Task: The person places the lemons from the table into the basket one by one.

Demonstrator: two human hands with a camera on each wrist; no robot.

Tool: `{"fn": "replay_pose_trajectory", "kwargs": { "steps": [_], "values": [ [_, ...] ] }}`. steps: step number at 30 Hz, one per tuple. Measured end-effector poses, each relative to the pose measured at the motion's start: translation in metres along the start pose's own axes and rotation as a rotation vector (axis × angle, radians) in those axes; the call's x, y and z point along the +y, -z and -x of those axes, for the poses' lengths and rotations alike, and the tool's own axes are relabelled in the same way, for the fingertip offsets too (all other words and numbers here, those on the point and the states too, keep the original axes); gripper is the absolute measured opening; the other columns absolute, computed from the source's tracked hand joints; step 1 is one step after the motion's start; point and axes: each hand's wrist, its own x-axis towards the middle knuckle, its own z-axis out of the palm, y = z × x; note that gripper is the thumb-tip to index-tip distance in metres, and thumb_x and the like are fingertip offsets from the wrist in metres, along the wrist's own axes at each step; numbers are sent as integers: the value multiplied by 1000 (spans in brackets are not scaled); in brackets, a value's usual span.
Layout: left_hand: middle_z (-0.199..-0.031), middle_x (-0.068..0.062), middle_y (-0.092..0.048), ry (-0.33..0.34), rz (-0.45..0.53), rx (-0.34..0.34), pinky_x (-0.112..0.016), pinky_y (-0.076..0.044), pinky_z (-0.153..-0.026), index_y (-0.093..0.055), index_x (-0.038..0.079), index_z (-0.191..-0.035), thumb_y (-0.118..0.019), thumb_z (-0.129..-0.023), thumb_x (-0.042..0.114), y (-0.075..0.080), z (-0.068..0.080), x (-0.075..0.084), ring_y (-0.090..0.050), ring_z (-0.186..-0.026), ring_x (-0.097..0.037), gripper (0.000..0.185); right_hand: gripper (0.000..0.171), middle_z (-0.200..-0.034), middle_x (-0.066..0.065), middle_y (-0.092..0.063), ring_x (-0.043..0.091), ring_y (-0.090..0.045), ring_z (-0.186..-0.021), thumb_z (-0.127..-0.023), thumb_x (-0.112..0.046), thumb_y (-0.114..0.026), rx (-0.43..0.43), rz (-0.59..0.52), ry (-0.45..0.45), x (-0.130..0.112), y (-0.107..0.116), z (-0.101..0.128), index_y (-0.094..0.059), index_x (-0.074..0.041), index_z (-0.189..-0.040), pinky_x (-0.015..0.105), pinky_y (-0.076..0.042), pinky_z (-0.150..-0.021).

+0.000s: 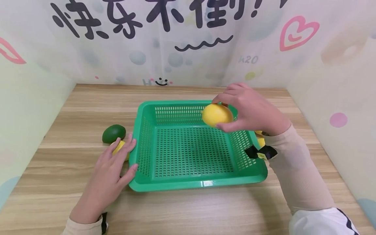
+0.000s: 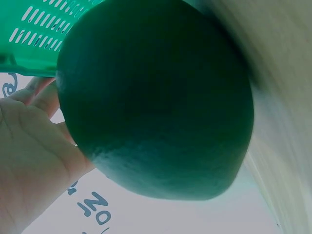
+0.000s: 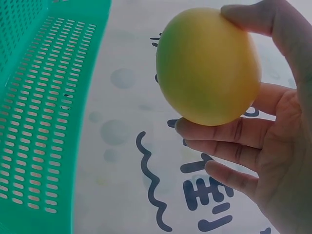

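Observation:
My right hand (image 1: 249, 109) pinches a lemon (image 1: 217, 115) between thumb and fingers, above the far right part of a green plastic basket (image 1: 199, 187). In the right wrist view the thumb presses the lemon (image 3: 209, 68) from one side and fingertips from the other. My left hand (image 1: 108, 176) lies at the basket's left side, fingers extended and fingertips at the rim. Partly under those fingers shows a yellow fruit (image 1: 118, 147). Just beyond it sits a smooth dark green fruit (image 1: 114, 133), and a dark green rounded shape (image 2: 156, 102) fills much of the left wrist view.
The basket has slotted walls and a perforated floor and stands on a wood-grain table (image 1: 88, 107). More yellow (image 1: 260, 139) shows beyond its right side, partly hidden by the right wrist. A printed white backdrop (image 1: 176, 58) rises behind the table, with side panels left and right.

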Motion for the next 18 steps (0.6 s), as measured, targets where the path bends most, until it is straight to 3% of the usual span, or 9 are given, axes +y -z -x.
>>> {"fn": "replay_pose_trajectory", "kwargs": {
  "steps": [18],
  "values": [
    [-160,-9,-44,-11,-1,11,-73,-29,-107,-45,9,-156,-69,-96,20,-2,0,-2,-33,-145,-49,65,44,-89,-3,-67,21,-55,-89,-79,-40,-78,-65,-9,-37,1,-9,-14,-73,-8,-109,46,-40,-91]
  ]
}}
